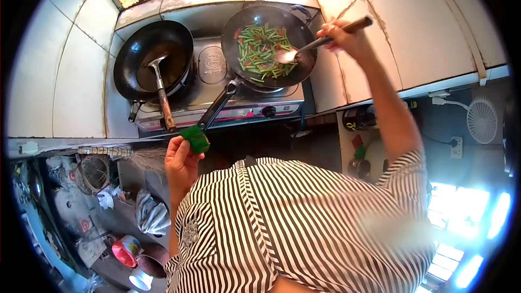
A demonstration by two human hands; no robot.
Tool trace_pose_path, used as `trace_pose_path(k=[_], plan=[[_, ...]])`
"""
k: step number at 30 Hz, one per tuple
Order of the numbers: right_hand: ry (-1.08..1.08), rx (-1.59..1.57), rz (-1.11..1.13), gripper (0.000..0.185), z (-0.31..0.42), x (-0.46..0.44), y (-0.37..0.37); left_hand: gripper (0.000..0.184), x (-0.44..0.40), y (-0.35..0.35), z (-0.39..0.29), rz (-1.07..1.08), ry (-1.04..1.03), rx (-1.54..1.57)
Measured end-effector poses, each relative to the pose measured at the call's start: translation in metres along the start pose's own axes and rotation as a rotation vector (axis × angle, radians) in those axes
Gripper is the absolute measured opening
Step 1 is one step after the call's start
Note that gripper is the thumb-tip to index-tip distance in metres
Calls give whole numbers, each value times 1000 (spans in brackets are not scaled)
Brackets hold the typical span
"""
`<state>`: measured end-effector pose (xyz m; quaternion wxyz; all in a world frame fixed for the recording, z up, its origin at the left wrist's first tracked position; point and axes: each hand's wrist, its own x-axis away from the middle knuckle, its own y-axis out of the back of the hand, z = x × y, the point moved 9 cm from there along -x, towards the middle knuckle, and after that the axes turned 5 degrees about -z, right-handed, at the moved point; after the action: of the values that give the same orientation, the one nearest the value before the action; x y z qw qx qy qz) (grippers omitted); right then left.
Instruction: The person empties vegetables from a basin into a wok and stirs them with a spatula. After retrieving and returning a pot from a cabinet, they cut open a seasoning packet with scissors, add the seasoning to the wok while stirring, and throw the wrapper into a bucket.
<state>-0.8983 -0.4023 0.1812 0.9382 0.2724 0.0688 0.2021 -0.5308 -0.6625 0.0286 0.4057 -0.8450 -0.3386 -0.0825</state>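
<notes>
My right hand (341, 37) is closed around the dark handle of a spatula (309, 46). The spatula's pale metal head rests among cut green beans (260, 49) with red bits in the right-hand wok (232, 54). Below the stove front, my left hand (183, 158) pinches a green pad (195, 140), perhaps a folded cloth or scouring pad. The pad is up against the end of the wok's black handle (218, 103); whether it wraps the handle is hidden. Light haze hangs over the beans.
A second black wok (126, 65) stands at left on the gas stove (211, 92), holding brownish liquid and another spatula (163, 97) whose wooden handle juts over the front. Tiled walls (412, 27) flank the stove. A white fan (482, 119) is at far right.
</notes>
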Motion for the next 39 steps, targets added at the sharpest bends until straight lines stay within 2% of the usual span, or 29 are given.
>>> trace_pose_path(k=[2,5,7,9,10,12,13,16,19,21,23,25,27,28,30,33,36,39], plan=[[-41,188,61,24,28,7,19,14,6,5,3,8,-30,13],[-81,206,97,24,19,11,14,14,10,6,16,-16,18,30],[11,215,54,24,-7,7,-8,14,12,1,24,-24,25,61],[227,264,106,19,-8,8,-32,14,12,-5,32,-33,60,89],[239,258,107,19,-5,11,-32,14,11,-7,35,-24,62,81],[395,-16,128,14,15,24,-29,14,13,-11,34,-34,51,74],[391,-25,128,14,18,23,-22,14,15,-13,34,-53,39,69],[319,289,282,11,23,19,-6,11,17,-16,37,-74,13,103],[259,384,195,10,-6,-8,5,12,23,-14,43,-120,18,102],[287,258,172,10,-34,-27,-11,13,28,-12,44,-147,9,95],[442,-199,121,11,-32,-38,-24,12,30,-11,46,-165,2,85],[544,-221,266,11,-6,-27,-53,13,32,-9,46,-178,1,88],[860,24,396,10,49,11,-70,13,33,-8,46,-188,16,84],[851,25,396,10,58,20,-70,13,32,-9,45,-173,9,94],[878,201,575,11,69,44,-85,13,31,-8,44,-157,5,99],[928,288,660,10,103,73,-67,13,25,-4,43,-103,3,119],[836,306,739,9,126,96,-54,17,21,1,41,-119,7,79],[823,254,741,8,111,106,-69,17,17,1,39,-94,17,87]])
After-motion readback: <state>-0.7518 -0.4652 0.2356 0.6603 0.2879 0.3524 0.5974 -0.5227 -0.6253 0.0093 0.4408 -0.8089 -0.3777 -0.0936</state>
